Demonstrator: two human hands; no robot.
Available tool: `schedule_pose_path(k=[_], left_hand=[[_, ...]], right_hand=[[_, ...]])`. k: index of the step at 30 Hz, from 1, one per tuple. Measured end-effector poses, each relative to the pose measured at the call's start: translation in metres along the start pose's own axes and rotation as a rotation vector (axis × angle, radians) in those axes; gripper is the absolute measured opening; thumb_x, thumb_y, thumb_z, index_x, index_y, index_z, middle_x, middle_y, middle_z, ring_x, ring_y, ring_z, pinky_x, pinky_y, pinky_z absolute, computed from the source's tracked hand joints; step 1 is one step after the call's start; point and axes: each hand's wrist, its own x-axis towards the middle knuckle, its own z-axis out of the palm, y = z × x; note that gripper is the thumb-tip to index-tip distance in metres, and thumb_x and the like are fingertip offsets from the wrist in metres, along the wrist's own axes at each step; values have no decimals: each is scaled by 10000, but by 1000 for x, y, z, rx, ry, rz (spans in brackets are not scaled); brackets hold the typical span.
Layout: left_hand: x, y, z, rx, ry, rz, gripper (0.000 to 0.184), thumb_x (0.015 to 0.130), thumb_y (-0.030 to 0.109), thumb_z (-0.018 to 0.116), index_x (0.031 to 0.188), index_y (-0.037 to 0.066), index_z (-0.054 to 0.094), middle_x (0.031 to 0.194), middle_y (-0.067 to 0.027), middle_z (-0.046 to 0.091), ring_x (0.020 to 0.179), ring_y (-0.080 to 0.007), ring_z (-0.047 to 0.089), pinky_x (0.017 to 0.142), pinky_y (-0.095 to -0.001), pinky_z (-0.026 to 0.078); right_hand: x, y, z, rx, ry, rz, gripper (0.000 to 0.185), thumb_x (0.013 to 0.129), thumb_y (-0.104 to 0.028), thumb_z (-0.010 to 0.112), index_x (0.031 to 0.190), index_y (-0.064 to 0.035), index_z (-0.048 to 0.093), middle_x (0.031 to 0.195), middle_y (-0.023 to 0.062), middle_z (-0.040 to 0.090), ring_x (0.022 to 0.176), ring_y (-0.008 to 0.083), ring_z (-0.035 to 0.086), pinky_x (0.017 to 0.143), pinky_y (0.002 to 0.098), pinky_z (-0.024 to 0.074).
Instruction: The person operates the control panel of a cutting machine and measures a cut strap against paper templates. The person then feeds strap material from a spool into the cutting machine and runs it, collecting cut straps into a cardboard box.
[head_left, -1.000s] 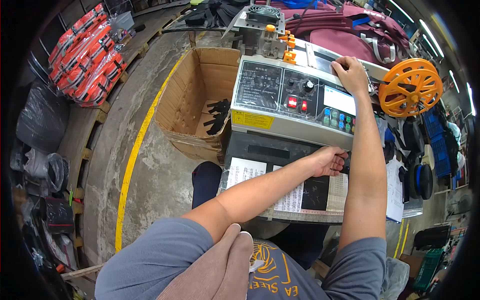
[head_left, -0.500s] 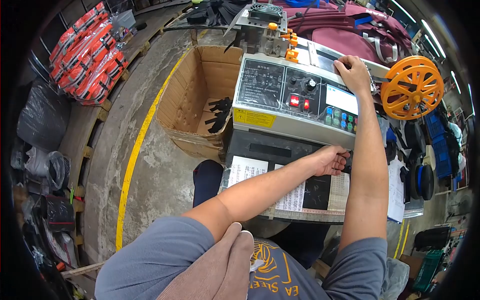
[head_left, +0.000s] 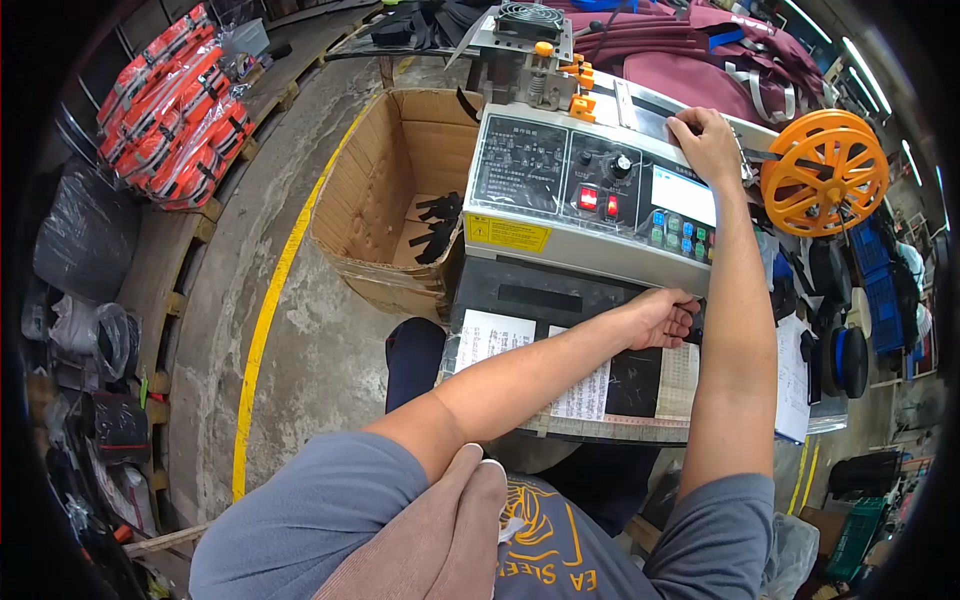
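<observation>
A strap-cutting machine (head_left: pixel 585 200) with a dark control panel, lit red switches and a small screen stands before me. My right hand (head_left: pixel 706 145) lies on the metal guide rail (head_left: pixel 650 124) along its top, fingers bent and drawn together; what they press on is hidden. Below the machine's front edge, my left hand (head_left: pixel 662 318) has its fingers curled beside something dark I cannot make out. Over the rim of the cardboard box (head_left: pixel 350 215) hangs a short black strip (head_left: pixel 467 104), near the cutter head (head_left: pixel 540 75). More black strips (head_left: pixel 436 228) lie inside the box.
An orange reel (head_left: pixel 825 175) sits at the machine's right end. Printed sheets (head_left: pixel 490 338) lie on the table under my left arm. Maroon fabric (head_left: pixel 690 85) is piled behind the machine. Orange packed bundles (head_left: pixel 175 110) are stacked on the left, past a yellow floor line (head_left: pixel 270 310).
The black strip beside the cutter head has dropped slightly, toward the box's rim. Both hands stay where they were, and the view has shifted a little.
</observation>
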Motion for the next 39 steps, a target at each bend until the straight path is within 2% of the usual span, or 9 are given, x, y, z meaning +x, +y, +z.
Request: schedule_pose_path(k=[3,6,9,12,33,36,39], left_hand=[[0,0,0,-7,-5,2,292,1109,339,483,1085,104,654,841,14,644,769,-137,631,738,-348,548],[1,0,-1,-1,-5,1,296,1110,341,482,1084,104,656,842,15,643,764,-135,627,739,-348,548],[0,0,0,7,-1,2,289,1110,338,486,1082,106,657,839,17,643,764,-134,627,739,-351,549],[1,0,-1,7,-1,1,280,1107,334,491,1079,110,657,834,19,643,766,-135,629,740,-355,550],[0,-1,-1,-3,-5,3,249,1100,317,510,1097,106,643,855,10,650,769,-145,636,733,-358,542],[2,-1,-2,-2,-9,4,252,1099,320,513,1105,104,643,852,9,650,770,-148,638,733,-361,543],[4,-2,-3,-11,-12,-1,263,1099,327,514,1117,100,646,845,9,648,772,-155,642,735,-370,545]], right_hand=[[0,0,0,2,2,-4,375,922,-393,730,1035,-41,789,1024,151,731,952,300,712,883,403,541],[1,-1,-1,-5,-48,56,366,897,-421,713,1054,-106,813,1088,118,740,1056,291,700,956,434,537],[2,0,-1,-14,-46,42,367,899,-421,710,1057,-106,812,1087,120,740,1060,293,700,960,435,537],[0,0,0,-1,2,5,383,918,-406,731,1039,-48,793,1038,149,739,979,305,719,905,410,545],[0,0,0,-9,2,12,380,921,-404,742,1037,-47,795,1034,147,733,952,290,724,886,397,549],[1,-1,-2,12,-48,56,365,900,-414,718,1043,-91,810,1096,136,741,1063,315,704,966,437,534],[1,-1,-2,26,-48,51,361,904,-404,720,1043,-83,809,1105,143,742,1074,317,700,969,435,532]])
